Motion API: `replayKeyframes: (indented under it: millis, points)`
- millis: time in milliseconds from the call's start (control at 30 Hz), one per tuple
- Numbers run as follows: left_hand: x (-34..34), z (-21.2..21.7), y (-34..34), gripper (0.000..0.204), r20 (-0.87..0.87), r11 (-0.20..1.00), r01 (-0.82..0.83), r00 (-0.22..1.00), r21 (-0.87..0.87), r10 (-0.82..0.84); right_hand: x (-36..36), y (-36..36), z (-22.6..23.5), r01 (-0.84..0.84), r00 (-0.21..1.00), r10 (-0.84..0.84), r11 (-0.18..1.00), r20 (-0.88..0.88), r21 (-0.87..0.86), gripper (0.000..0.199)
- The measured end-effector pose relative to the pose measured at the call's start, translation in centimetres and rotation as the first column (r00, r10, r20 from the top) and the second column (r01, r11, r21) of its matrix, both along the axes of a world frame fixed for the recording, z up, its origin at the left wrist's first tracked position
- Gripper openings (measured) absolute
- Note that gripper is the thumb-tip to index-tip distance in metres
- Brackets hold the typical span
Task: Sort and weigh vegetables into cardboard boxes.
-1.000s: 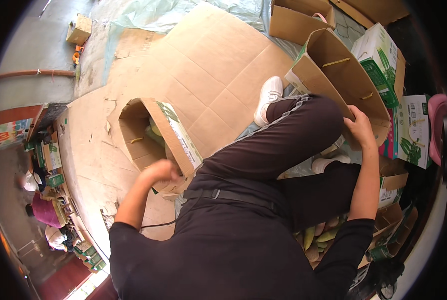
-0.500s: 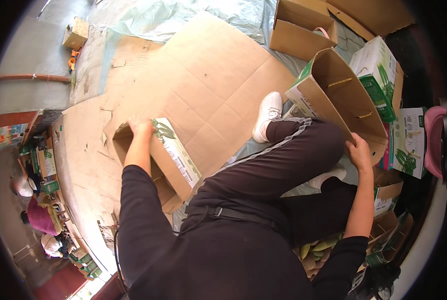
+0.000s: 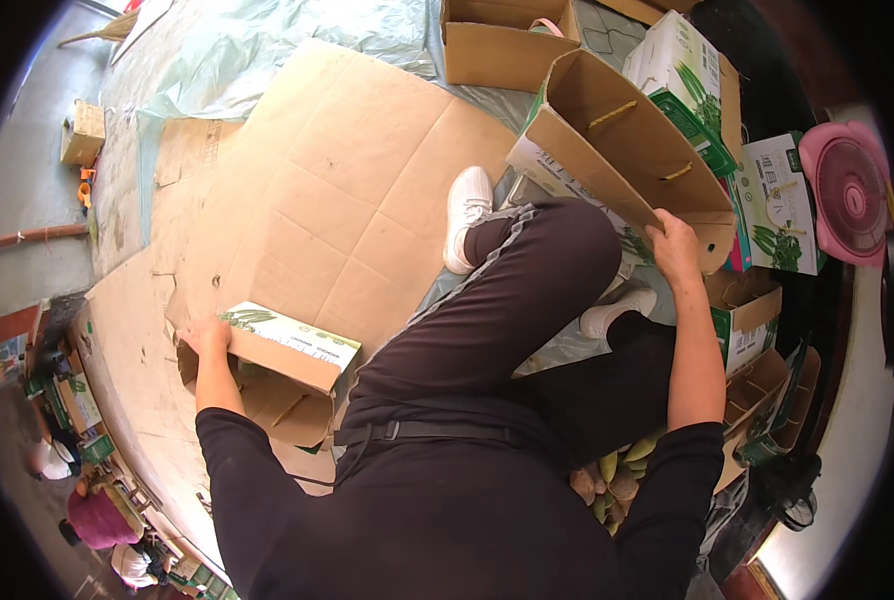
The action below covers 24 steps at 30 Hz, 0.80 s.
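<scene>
My left hand (image 3: 205, 335) is closed on the end of a cardboard box (image 3: 287, 348) with a white and green printed side. This box lies tilted on the flat cardboard to the left of my legs, its open side toward me. On the right, my right hand (image 3: 673, 245) grips the near rim of a larger open cardboard box (image 3: 587, 140) with yellow rope handles inside. That box stands beyond my bent knee. The fingertips of both hands are partly hidden by the cardboard.
Flat cardboard (image 3: 337, 190) covers the floor ahead, with clear plastic sheeting (image 3: 287, 45) beyond. Another open box (image 3: 507, 50) stands at the far right, near printed cartons (image 3: 682, 85) and a pink fan (image 3: 852, 190). Greenish and brown produce (image 3: 622, 475) lies beside my hip. Several people work at the far left.
The left box has swung to lie more crosswise and nearer to me, with my left hand still on it. My right hand keeps its hold on the larger box. The whole view has shifted.
</scene>
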State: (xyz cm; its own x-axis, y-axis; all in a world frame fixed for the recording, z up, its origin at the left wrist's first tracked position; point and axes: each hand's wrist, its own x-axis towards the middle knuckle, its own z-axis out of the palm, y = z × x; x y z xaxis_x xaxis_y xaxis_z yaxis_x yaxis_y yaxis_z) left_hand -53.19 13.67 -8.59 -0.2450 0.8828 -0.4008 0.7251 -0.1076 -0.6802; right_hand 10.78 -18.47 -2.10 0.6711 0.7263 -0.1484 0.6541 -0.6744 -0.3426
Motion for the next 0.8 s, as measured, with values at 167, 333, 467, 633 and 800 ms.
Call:
replayKeyframes:
  millis: [167,333,467,633,800]
  points:
    - [2.1,-2.9,0.3,0.041,0.271,0.998,0.065,0.960,0.025,-0.070,2.4,-1.4,-1.0,-0.023,0.999,0.025,0.999,-0.048,0.042,0.029]
    - [8.8,-3.9,-3.2,0.042,0.556,0.977,0.208,0.818,-0.051,-0.145,2.9,-1.3,-1.3,-0.042,0.995,0.043,0.999,-0.093,0.007,0.030]
    - [14.4,-3.1,-8.3,0.043,0.585,0.901,0.357,0.796,-0.246,-0.155,3.0,-1.4,-1.2,-0.045,0.987,0.047,0.999,-0.152,0.016,0.031]
    - [11.8,-11.2,-14.8,0.043,0.434,0.654,0.450,0.878,-0.608,-0.201,1.4,-0.8,-0.4,-0.071,0.990,0.078,0.995,-0.119,0.063,0.037]
    - [9.1,-13.9,-17.7,0.040,0.377,0.702,0.366,0.914,-0.611,-0.148,3.1,-3.1,0.2,0.003,0.989,0.029,0.975,-0.143,0.222,0.039]
